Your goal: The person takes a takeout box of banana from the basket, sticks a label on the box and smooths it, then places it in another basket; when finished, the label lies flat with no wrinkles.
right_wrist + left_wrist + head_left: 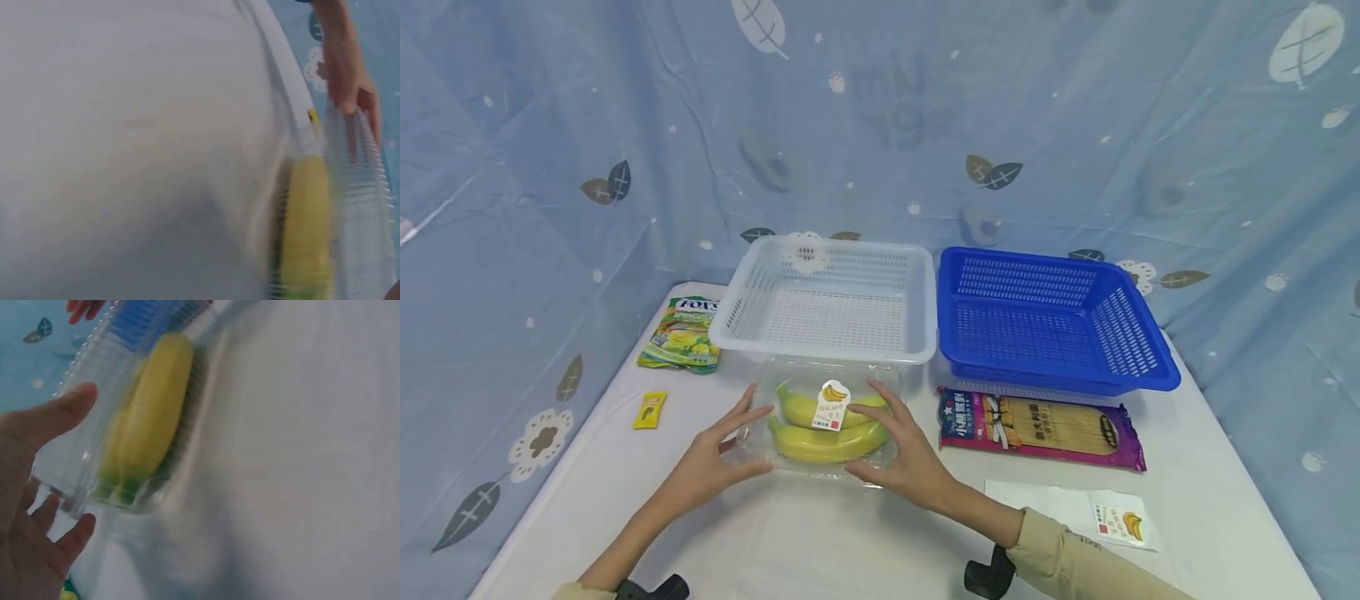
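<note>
A clear plastic box (760, 437) holds yellow bananas (829, 446), with a white banana-picture label (831, 407) on its lid. My left hand (718, 454) grips the box's left end, its thumb at the near corner. At the right end my right hand (913, 458) holds it, fingers over the top and thumb at the near edge. In the left wrist view the box tilts above the white table, its bananas (156, 406) showing through the side. The right wrist view is blurred; there the left hand (350, 78) clasps the far end.
Behind the box stand a white basket (823, 343) and a blue basket (1037, 371). A green Fox's bag (681, 337) and small yellow packet (650, 410) lie left. Packaged noodles (1045, 425) and a white paper with a banana label (1123, 518) lie right.
</note>
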Demonstrator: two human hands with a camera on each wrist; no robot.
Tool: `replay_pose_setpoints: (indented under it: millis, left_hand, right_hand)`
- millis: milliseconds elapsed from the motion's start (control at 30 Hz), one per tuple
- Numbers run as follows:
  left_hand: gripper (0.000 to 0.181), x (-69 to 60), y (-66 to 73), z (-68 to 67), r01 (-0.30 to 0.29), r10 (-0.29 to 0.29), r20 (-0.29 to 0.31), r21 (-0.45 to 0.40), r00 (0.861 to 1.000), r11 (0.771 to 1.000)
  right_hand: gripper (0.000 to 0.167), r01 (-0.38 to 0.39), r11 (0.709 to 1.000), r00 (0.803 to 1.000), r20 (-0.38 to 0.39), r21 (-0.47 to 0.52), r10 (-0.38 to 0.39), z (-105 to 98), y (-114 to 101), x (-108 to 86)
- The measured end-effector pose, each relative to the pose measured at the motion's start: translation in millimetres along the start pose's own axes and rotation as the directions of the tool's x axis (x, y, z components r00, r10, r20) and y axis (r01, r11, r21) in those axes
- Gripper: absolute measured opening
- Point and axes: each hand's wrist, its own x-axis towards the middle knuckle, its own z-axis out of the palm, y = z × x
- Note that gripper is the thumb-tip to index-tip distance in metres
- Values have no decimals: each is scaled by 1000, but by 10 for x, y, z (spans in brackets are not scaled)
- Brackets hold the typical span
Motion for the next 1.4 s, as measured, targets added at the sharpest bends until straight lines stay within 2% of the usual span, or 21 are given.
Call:
replay_pose_setpoints:
  millis: [100,200,333,400,467,567,633,733,833,900,1033,1200,1400]
  left_hand:
    - [73,6,-7,-93,-34,34,14,20,999,999]
    - [63,69,-27,-229,-86,88,-50,45,995,995]
    - [51,296,-66,-479,-113,129,-179,95,975,989]
    - [51,464,-97,-619,-104,130,-201,132,971,986]
    - [54,662,-141,-747,-89,120,-174,176,977,980]
    - [59,922,-206,-923,-68,97,-92,278,991,958]
    - [59,1049,-245,-1020,-76,94,-37,342,995,937]
    - [48,1163,-290,-1121,-114,114,26,425,993,898]
    - [37,1242,-287,-1162,-132,115,64,481,991,867]
    - [33,1294,-263,-1152,-111,90,66,506,994,855]
    - [28,1339,-236,-1115,-63,57,27,532,998,844]
    - [22,1348,-240,-1109,-57,54,22,552,998,832]
    - [21,1324,-225,-1125,-37,24,31,552,999,833]
  right_hand:
    - [83,-48,997,998,-44,-59,45,89,40,-60]
    - [95,-120,990,989,-101,-71,113,174,77,-104]
    - [103,-171,982,970,-187,-80,154,272,132,-144]
    - [104,-182,981,962,-220,-72,162,307,155,-157]
    - [106,-194,979,955,-242,-60,174,331,178,-169]
    - [108,-219,975,946,-250,-26,206,360,197,-183]
    - [107,-231,973,943,-243,4,225,380,204,-192]
    - [100,-233,971,942,-236,45,237,408,205,-204]
    - [94,-221,972,940,-247,86,235,414,202,-209]
    - [91,-218,969,933,-266,117,242,406,196,-210]
    - [85,-230,950,914,-289,213,286,401,172,-220]
    - [71,-245,923,890,-310,297,336,394,160,-236]
    - [51,-220,900,887,-306,375,345,362,99,-276]
